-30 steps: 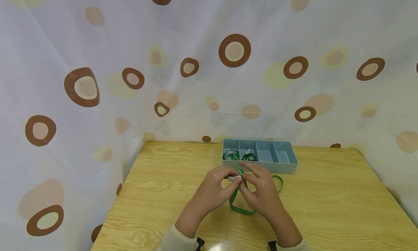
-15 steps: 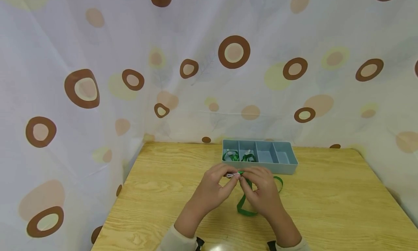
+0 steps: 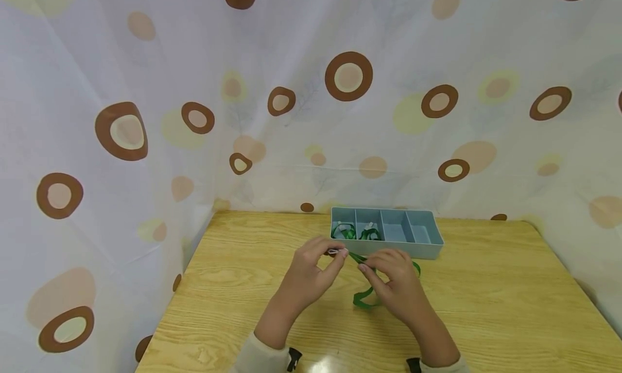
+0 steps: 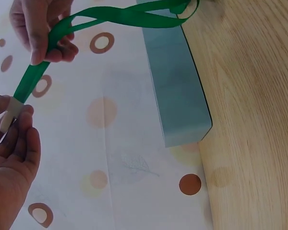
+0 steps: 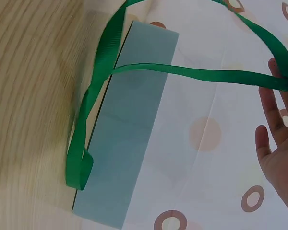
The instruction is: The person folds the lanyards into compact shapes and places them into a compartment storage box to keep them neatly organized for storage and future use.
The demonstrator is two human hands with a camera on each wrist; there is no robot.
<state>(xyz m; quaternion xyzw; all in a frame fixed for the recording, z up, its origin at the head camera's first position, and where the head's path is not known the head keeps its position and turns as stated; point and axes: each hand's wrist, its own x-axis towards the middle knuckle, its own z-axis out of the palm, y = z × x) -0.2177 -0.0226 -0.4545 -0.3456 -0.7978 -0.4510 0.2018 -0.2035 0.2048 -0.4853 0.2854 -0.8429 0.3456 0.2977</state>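
Note:
A green ribbon lanyard (image 5: pixel 216 76) with a small white end piece (image 4: pixel 11 113) is stretched between my two hands. My left hand (image 3: pixel 308 270) pinches the white end piece between thumb and fingers. Just to its right, my right hand (image 3: pixel 396 281) pinches the green ribbon a short way from that end. Beyond the right hand the ribbon hangs in a long loop, seen dangling in the right wrist view. Both hands are in front of a blue-grey divided box (image 3: pixel 413 249).
Two coiled green lanyards with white ends, one on the left (image 3: pixel 346 232) and one beside it (image 3: pixel 371 234), lie in the box's two left compartments. The box stands near the back edge of the wooden table (image 3: pixel 243 286). A patterned curtain (image 3: pixel 291 184) hangs behind.
My hands were together at the white end piece and have drawn apart. The left moved left and up, the right slid along the ribbon, pulling a stretch of it straight between them.

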